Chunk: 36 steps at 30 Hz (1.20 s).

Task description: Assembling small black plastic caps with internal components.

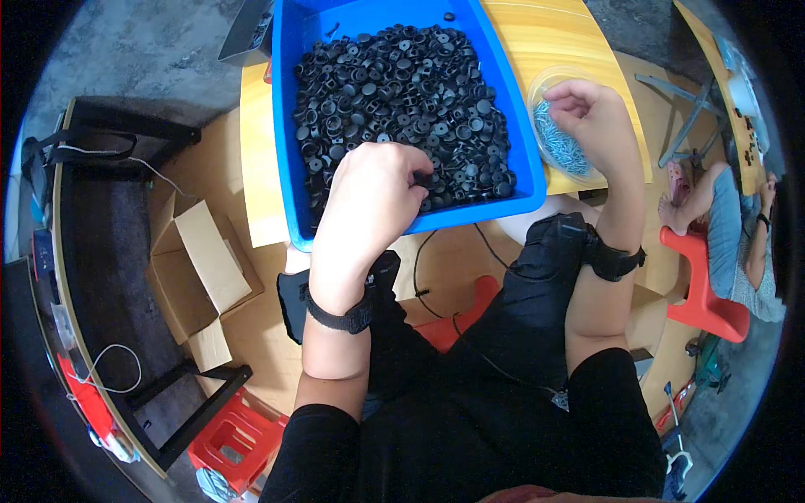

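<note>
A heap of small black plastic parts [402, 101] fills most of a blue bin [511, 126] that sits on a pale wooden table [553, 33] in front of the person. The left hand [369, 197] reaches over the bin's near wall into the heap, its fingers curled and pinched on one black part [422, 178] at the heap's near edge. Just beside the bin on its right stands a clear round tub [545, 84] holding small silvery screws [560, 147]. The right hand [591, 117] hovers over this tub with fingers bent and bunched narrowly together; whether it holds a screw cannot be told. Both wrists carry black straps. Below the table the person's dark-clothed lap shows above a red stool [482, 298]. To the left lies an open cardboard box [201, 268] on the floor, and at the far right another person sits on a red seat [708, 302].
</note>
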Tool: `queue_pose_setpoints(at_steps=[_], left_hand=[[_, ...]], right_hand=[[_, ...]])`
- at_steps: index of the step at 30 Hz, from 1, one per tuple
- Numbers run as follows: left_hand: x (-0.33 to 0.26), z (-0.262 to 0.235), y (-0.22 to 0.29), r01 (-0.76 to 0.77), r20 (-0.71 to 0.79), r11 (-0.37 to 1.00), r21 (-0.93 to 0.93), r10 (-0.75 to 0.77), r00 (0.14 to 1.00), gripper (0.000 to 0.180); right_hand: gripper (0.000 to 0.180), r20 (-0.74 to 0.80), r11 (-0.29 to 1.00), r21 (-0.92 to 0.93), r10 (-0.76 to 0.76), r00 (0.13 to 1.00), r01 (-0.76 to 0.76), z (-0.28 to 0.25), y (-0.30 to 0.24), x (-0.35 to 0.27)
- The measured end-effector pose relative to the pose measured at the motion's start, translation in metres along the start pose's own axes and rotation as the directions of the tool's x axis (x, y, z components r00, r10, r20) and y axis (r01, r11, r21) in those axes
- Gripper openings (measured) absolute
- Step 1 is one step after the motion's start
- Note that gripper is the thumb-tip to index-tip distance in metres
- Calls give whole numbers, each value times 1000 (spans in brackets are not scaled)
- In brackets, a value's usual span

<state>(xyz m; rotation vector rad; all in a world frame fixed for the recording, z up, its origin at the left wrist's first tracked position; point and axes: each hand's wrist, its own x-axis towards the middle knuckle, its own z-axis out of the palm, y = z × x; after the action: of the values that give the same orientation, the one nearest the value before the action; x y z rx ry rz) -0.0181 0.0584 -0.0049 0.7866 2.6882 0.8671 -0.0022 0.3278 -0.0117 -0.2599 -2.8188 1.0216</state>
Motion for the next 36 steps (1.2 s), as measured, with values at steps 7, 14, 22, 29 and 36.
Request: queue_pose_setpoints(at_steps=[7, 14, 22, 29, 36], left_hand=[[3, 3, -8, -91, 66, 996, 1, 90, 994, 17], [-4, -12, 10, 53, -26, 870, -491, -75, 997, 18], [-16, -15, 15, -83, -210, 717, -692, -90, 974, 13], [-25, -18, 13, -92, -265, 777, -623, -99, 959, 13], [-25, -17, 14, -128, -329, 834, -537, -67, 942, 15]], right_hand=[[16, 77, 725, 688, -71, 995, -2, -6, -31, -10], [13, 170, 481, 876, -273, 947, -19, 26, -72, -30], [7, 53, 576, 808, -283, 958, 125, 45, -94, -45], [9, -225, 721, 491, -437, 871, 489, 48, -109, -49], [9, -174, 686, 565, -444, 879, 458, 55, -106, -50]])
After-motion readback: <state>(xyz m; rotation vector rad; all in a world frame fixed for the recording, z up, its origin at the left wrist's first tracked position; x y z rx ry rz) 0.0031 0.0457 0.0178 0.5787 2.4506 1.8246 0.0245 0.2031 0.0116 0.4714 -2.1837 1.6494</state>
